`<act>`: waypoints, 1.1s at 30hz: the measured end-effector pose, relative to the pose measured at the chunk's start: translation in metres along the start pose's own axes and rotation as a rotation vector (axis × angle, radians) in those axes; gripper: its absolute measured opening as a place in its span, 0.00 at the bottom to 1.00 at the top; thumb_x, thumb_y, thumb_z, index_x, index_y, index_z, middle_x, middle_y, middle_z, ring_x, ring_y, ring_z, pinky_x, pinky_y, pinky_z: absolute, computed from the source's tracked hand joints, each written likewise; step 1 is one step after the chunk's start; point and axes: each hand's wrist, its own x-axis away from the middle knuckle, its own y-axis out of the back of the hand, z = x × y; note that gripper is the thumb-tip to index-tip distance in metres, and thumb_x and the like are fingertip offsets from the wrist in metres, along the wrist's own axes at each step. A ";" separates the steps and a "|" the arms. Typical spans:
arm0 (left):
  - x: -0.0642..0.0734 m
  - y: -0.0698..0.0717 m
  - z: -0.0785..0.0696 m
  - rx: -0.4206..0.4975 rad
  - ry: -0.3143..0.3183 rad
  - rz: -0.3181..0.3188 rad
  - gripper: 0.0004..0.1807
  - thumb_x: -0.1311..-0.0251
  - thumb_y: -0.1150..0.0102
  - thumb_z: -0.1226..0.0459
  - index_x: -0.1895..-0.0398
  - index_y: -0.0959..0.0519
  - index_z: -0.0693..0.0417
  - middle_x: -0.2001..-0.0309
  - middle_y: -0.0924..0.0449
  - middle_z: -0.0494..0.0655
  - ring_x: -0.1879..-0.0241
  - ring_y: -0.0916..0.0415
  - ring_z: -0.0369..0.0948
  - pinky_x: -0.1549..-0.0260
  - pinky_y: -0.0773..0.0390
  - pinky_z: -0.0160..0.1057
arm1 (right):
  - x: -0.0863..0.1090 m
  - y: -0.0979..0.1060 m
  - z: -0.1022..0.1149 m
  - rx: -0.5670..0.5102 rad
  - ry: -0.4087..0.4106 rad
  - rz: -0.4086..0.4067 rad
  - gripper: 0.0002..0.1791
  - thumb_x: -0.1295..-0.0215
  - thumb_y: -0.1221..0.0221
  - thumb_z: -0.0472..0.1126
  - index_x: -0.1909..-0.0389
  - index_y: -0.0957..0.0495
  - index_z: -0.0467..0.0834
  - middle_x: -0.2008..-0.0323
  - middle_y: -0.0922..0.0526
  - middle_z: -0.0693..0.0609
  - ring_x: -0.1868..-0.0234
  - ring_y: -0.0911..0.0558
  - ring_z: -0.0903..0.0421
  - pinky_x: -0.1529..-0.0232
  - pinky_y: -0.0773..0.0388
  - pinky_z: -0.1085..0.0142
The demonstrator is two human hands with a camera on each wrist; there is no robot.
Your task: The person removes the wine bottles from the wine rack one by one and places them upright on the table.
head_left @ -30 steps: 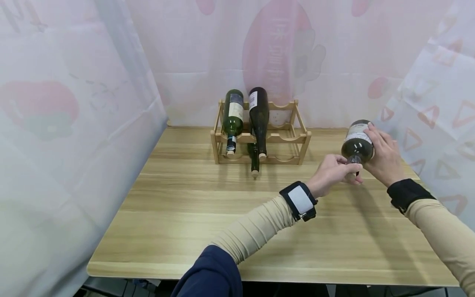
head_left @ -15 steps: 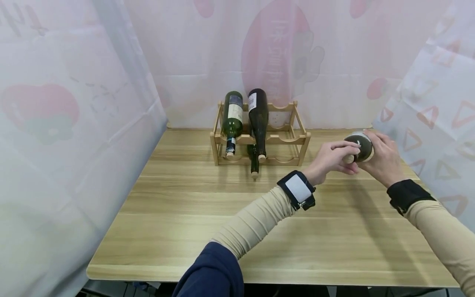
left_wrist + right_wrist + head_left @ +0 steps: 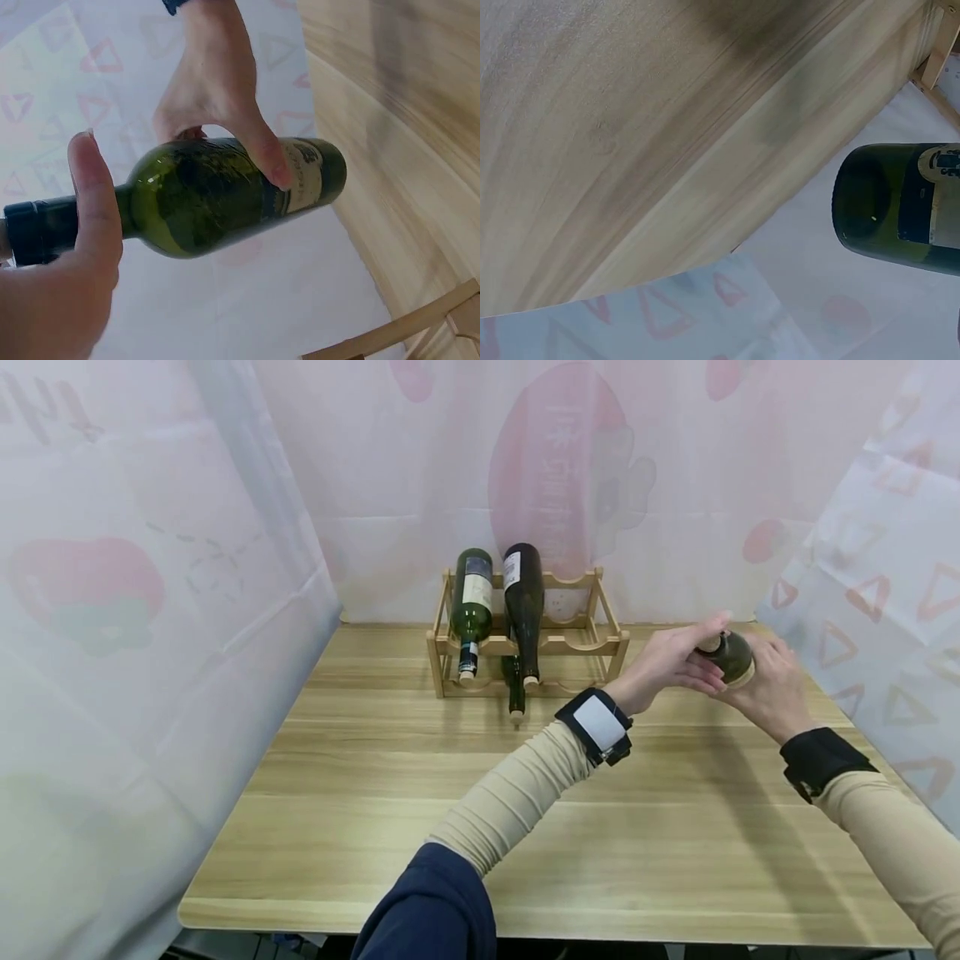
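Note:
A green wine bottle point(image 3: 732, 660) is held up over the right side of the table, its corked neck pointing toward the head camera. My right hand point(image 3: 772, 685) grips the body; in the left wrist view its thumb lies along the glass beside the label. At the neck is my left hand point(image 3: 667, 664), with the thumb across the dark foil and the fingers on the other side. The left wrist view shows the whole bottle point(image 3: 202, 199) lying nearly sideways in that picture. Only the base end of the bottle point(image 3: 892, 202) and part of its label appear in the right wrist view.
A wooden wine rack point(image 3: 577, 647) stands at the back middle of the table point(image 3: 360, 827). On its upper level lie a green bottle point(image 3: 472, 602) and a dark bottle point(image 3: 525, 602); another bottle point(image 3: 515, 693) sits below. Printed curtains point(image 3: 375, 485) hang around the table.
The bottle has tipped so its neck rises toward the head camera, its label dropping from sight there. My left hand has moved up with the neck; the right hand stays around the body.

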 end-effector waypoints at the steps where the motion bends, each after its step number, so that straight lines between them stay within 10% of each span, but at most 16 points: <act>1: -0.001 0.001 0.000 -0.016 -0.010 0.021 0.20 0.34 0.46 0.52 0.55 0.20 0.60 0.63 0.18 0.70 0.76 0.18 0.45 0.66 0.15 0.45 | 0.001 0.000 0.000 -0.001 0.000 0.001 0.58 0.57 0.51 0.84 0.51 0.26 0.31 0.59 0.19 0.33 0.55 0.26 0.32 0.56 0.34 0.43; 9: -0.007 0.006 0.007 -0.179 -0.133 0.140 0.21 0.40 0.39 0.70 0.42 0.27 0.60 0.61 0.17 0.62 0.61 0.19 0.61 0.61 0.16 0.47 | -0.001 0.001 -0.003 -0.012 0.005 0.025 0.56 0.55 0.50 0.82 0.53 0.25 0.30 0.59 0.19 0.32 0.55 0.25 0.34 0.51 0.34 0.44; 15: -0.014 0.003 0.010 -0.237 -0.214 0.083 0.20 0.37 0.41 0.71 0.42 0.27 0.62 0.61 0.19 0.72 0.65 0.19 0.63 0.67 0.16 0.48 | -0.001 0.001 -0.003 -0.015 0.017 0.029 0.51 0.55 0.43 0.78 0.52 0.24 0.33 0.61 0.18 0.34 0.59 0.24 0.35 0.53 0.33 0.43; 23: -0.021 -0.001 0.008 -0.328 -0.213 0.001 0.18 0.36 0.42 0.67 0.43 0.25 0.59 0.65 0.17 0.67 0.73 0.17 0.53 0.75 0.16 0.38 | 0.000 0.002 -0.004 -0.019 -0.039 0.067 0.40 0.76 0.22 0.42 0.52 0.23 0.36 0.65 0.18 0.37 0.64 0.27 0.38 0.59 0.35 0.47; 33: -0.027 -0.010 0.005 -0.359 -0.198 -0.037 0.18 0.36 0.41 0.66 0.43 0.25 0.56 0.65 0.16 0.64 0.76 0.16 0.48 0.76 0.17 0.37 | 0.000 0.009 -0.005 -0.011 -0.096 0.119 0.38 0.74 0.21 0.40 0.54 0.23 0.36 0.68 0.19 0.37 0.64 0.26 0.41 0.54 0.35 0.50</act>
